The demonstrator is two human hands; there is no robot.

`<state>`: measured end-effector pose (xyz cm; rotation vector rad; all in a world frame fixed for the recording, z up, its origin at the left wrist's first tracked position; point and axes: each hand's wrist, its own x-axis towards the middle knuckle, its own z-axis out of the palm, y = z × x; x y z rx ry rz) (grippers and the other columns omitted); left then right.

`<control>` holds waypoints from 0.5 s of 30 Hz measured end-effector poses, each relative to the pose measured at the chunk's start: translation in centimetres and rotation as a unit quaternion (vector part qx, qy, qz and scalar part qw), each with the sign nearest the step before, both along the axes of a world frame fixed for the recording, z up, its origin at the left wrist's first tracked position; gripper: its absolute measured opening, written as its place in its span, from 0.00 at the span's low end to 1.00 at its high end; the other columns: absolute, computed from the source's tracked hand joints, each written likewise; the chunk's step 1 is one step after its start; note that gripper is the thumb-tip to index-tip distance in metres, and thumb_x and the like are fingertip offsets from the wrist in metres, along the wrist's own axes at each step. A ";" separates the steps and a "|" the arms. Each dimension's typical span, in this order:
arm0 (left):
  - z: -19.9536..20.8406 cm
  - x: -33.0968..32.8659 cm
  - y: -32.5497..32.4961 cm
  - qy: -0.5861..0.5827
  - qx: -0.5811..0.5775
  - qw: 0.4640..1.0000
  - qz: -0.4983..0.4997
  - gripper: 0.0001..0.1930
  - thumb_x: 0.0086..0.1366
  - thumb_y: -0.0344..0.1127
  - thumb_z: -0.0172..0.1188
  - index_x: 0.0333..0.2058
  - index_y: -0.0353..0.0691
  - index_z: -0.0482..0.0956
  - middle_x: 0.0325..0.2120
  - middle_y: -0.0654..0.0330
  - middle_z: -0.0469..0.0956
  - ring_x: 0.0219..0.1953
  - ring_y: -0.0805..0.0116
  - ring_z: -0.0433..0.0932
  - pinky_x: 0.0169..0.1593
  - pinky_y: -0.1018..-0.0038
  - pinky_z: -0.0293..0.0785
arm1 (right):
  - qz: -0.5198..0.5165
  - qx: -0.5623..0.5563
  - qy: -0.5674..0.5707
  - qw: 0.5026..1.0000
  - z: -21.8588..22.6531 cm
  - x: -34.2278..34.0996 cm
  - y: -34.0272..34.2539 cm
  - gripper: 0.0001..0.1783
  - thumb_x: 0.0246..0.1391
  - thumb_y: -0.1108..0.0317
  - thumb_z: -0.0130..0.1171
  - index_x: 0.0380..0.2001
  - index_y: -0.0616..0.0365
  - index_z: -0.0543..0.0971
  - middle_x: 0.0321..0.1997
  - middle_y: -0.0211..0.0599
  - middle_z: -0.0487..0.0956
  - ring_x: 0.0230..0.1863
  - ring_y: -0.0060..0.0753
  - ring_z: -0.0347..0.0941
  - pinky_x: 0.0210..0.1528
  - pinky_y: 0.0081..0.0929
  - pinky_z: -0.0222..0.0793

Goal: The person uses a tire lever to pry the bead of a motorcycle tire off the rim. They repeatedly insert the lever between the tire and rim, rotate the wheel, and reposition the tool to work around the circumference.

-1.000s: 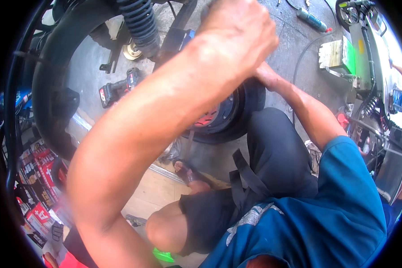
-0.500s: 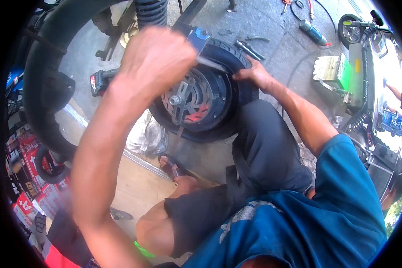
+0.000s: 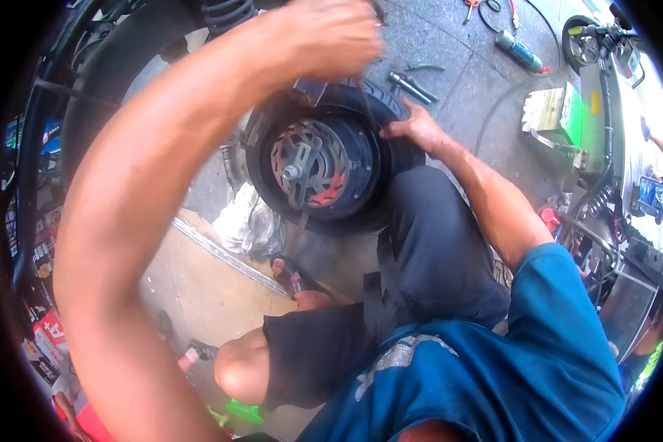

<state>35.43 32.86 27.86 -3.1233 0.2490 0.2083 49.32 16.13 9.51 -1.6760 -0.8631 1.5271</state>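
A black tyre (image 3: 408, 158) lies round a dark hub-motor wheel (image 3: 362, 173), its slotted brake disc (image 3: 328, 193) facing up. My left hand (image 3: 339, 40) is a blurred fist raised above the tyre's far edge. From it a thin tyre lever (image 3: 370, 103) runs down to the inner edge of the tyre; its grip end is hidden in the fist. My right hand (image 3: 420, 131) clasps the tyre's right side, thumb on the sidewall and fingers toward the tread. A flat metal bar (image 3: 297, 237) sticks out at the wheel's near edge.
Metal hand tools (image 3: 412, 87) lie beyond the tyre. A spray can (image 3: 519, 53) and hose are farther right. A green-and-white box (image 3: 563, 116) stands beside a scooter (image 3: 604, 125). Crumpled white plastic (image 3: 249, 225) lies left of the wheel. My knee (image 3: 438, 228) is against the tyre.
My left hand has swung up and away to the right with the lever, which now stands steeper. My right hand stays on the tyre. My left forearm now hides the cordless tool.
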 end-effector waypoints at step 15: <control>-1.3 -21.5 -15.8 0.117 -0.093 0.761 0.631 0.12 0.64 0.40 0.57 0.36 0.34 0.77 0.27 0.47 0.77 0.32 0.45 0.77 0.37 0.54 0.71 | 0.013 -0.018 0.015 1.000 0.3 -0.1 -0.1 0.56 0.33 0.66 0.73 0.64 0.75 0.55 0.47 0.50 0.79 0.48 0.38 0.76 0.54 0.28 0.69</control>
